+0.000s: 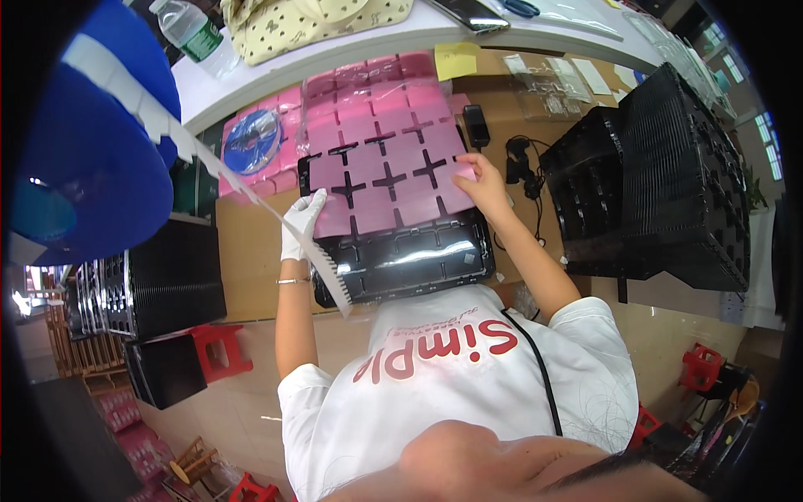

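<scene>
A pink sheet point(410, 202) with cross-shaped cutouts lies over the far part of a shiny black plastic tray point(401, 263) in front of me. My left hand point(301, 224), in a white glove, holds the sheet's left edge near its front corner. At the right edge, my bare right hand point(483, 186) pinches the sheet between thumb and fingers. The near part of the tray shows uncovered. From the large blue reel point(84, 151) at the left, a white strip point(242, 186) with a toothed edge runs down past my left hand to the tray's left side.
Tall stacks of black trays point(661, 184) stand at the right, with another stack point(171, 276) at the left. A blue disc point(253, 140) in clear plastic lies beyond my left hand. Black cables point(525, 167) lie right of the tray. A white shelf point(335, 57) runs along the back.
</scene>
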{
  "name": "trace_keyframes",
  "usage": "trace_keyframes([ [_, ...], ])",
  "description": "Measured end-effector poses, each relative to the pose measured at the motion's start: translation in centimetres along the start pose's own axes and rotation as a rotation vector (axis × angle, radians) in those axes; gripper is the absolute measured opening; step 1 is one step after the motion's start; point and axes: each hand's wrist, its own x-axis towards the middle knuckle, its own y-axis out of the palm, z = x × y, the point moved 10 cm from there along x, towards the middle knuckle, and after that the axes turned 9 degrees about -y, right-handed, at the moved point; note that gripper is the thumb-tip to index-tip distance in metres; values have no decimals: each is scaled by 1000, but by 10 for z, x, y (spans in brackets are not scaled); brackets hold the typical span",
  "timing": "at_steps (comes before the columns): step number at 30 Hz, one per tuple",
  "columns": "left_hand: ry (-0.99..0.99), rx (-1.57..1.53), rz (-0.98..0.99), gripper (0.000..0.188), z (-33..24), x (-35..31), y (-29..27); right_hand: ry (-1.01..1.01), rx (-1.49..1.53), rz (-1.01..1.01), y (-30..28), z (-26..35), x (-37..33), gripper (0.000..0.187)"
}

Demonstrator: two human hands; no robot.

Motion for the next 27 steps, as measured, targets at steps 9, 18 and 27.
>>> trace_keyframes([
  [9, 56, 297, -184, 43, 46, -105, -19, -75, -449, 74, -1, 23, -108, 19],
  [18, 75, 498, -362, 54, 59, -112, -34, -163, -581, 32, 5, 28, -111, 22],
  [27, 180, 995, -474, 58, -1, -140, -14, -104, -925, 101, -4, 33, -107, 48],
])
